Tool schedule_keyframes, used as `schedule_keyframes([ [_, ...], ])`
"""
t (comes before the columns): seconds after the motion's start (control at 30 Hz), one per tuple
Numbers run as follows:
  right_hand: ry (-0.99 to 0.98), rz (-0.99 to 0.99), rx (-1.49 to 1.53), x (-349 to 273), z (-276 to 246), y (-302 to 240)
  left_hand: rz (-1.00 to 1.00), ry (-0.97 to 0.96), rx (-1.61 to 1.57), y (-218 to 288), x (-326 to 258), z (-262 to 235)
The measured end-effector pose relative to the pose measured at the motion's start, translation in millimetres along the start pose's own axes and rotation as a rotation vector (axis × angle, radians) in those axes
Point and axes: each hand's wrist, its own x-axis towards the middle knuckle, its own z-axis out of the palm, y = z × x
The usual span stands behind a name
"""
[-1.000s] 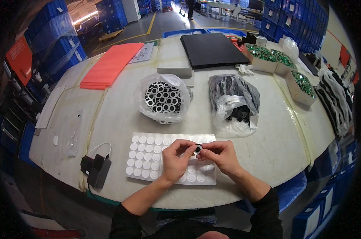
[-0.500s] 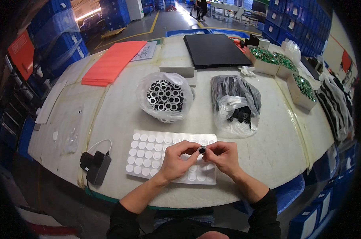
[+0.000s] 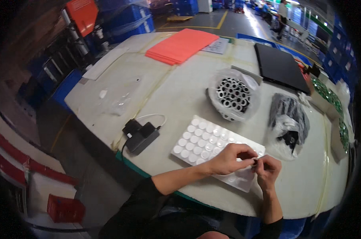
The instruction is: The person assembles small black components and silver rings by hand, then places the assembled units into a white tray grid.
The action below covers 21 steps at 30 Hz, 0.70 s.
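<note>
Two bare hands: the left hand and right hand meet above the right end of the white tray.
Left grip: thumb and forefinger pinch the small ring.
Right grip: fingertips close on the same small ring from the other side.
Small ring: between both hands' fingertips, mostly hidden by them, over the tray.
White tray: set slantwise on the table, rows of round white discs across its left part; the hands cover some of the rest.
Open plastic bag: beyond the tray, filled with black-and-white rings.
Second plastic bag: right of the first, black parts showing at its mouth.
Black power adapter: left of the tray, white cable looping behind it.
Far side: orange-red sheets in a stack, and a black slab to their right.
Right edge: boxes of green circuit boards.
</note>
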Motion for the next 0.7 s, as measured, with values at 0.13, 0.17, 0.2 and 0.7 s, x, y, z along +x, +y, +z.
schedule_keyframes([
  [0.13, 0.128, -0.134, -0.086, 2, 12, 4, 0.04, 0.086, 0.012, -9, -4, -3],
  [0.17, 0.122, -0.214, -0.177, 4, 13, 5, 0.041, 0.092, 0.015, -8, -5, -5],
  [0.2, 0.12, -0.218, -0.174, 6, 12, 6, 0.099, 0.056, 0.107, -6, -6, -7],
  [0.7, 0.536, 0.079, -0.865, 43, -94, 70, -0.014, 0.559, 0.677, 23, 123, -141],
])
